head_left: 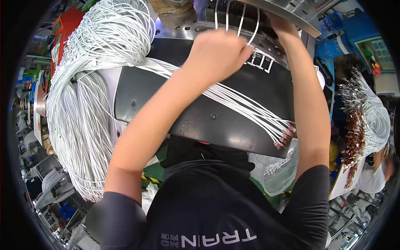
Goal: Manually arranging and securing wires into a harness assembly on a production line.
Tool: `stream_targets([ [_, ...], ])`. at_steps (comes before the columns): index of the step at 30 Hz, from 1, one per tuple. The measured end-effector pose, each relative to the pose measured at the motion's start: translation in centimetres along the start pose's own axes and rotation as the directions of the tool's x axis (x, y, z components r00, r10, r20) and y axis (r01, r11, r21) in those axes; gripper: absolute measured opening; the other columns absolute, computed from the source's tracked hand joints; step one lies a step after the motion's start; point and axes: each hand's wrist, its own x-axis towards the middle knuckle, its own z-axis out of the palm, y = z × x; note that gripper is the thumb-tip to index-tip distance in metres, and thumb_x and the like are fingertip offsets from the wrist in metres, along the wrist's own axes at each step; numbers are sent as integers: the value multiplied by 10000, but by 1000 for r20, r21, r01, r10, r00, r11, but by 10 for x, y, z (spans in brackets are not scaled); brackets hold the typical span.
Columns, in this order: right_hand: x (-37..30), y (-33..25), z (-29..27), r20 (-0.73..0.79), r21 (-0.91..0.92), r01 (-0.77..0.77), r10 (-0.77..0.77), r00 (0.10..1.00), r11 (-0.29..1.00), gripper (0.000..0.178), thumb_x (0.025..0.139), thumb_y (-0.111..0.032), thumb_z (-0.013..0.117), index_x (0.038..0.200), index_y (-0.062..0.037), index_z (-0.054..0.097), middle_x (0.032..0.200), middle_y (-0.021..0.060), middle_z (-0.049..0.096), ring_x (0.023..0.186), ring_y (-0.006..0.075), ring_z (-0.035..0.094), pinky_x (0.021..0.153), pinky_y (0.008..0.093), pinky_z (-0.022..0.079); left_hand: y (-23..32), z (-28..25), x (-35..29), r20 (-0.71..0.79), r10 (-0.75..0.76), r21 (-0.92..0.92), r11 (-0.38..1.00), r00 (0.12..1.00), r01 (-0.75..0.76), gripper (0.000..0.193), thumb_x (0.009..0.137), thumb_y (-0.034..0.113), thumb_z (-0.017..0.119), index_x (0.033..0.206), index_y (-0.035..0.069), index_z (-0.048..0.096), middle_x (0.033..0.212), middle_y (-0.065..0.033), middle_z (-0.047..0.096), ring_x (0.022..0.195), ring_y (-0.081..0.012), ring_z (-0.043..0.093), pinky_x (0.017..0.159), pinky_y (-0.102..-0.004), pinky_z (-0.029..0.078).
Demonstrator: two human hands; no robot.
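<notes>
My left hand (221, 54) is closed over several white cables (242, 21), whose upper ends run up into the metal press (287, 12). My right hand (280, 24) reaches in beside the press, under its steel plate; its fingers are hidden there. A white ladder-shaped plastic strip (261, 61) lies by the press edge, just right of my left hand. Below that hand, a bunch of white cables (246, 104) stretches across the black work plate (191, 121). Their reddish-brown ends (285, 136) rest at the plate's right edge.
A large heap of coiled white cables (108, 33) fills the left side, with long strands (83, 137) hanging down. To the right hangs another cable bundle (373, 125) with brown and metal ends. A clear plastic bag (277, 175) lies below the black plate. A person (373, 177) is at far right.
</notes>
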Motion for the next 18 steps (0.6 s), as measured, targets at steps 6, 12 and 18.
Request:
stream_targets([
  [6, 28, 14, 14, 156, -466, -34, 120, 980, 884, 296, 960, -294, 638, 906, -13, 718, 905, 155, 713, 847, 253, 665, 785, 401, 519, -24, 17, 53, 232, -220, -33, 972, 947, 234, 361, 885, 367, 590, 760, 59, 732, 749, -149, 711, 815, -350, 713, 780, -456, 565],
  [12, -8, -3, -4, 350, -219, 105, -22, 936, 970, 469, 991, -397, 606, 1275, -25, 634, 1274, 200, 655, 1203, 378, 600, 1043, 424, 433, -40, 27, 51, 88, -291, -160, 940, 953, 302, 291, 905, 294, 597, 938, 57, 764, 892, -170, 726, 852, -382, 703, 819, -456, 565],
  [18, -53, -88, -17, 288, -273, 551, -479, 829, 789, 447, 947, -355, 641, 1293, -72, 652, 1272, 203, 651, 1209, 367, 594, 1062, 459, 426, -69, 45, 37, 7, -182, 124, 976, 983, 180, 499, 915, 187, 549, 1360, -39, 542, 1377, -281, 558, 1347, -424, 473, 1158, -537, 324],
])
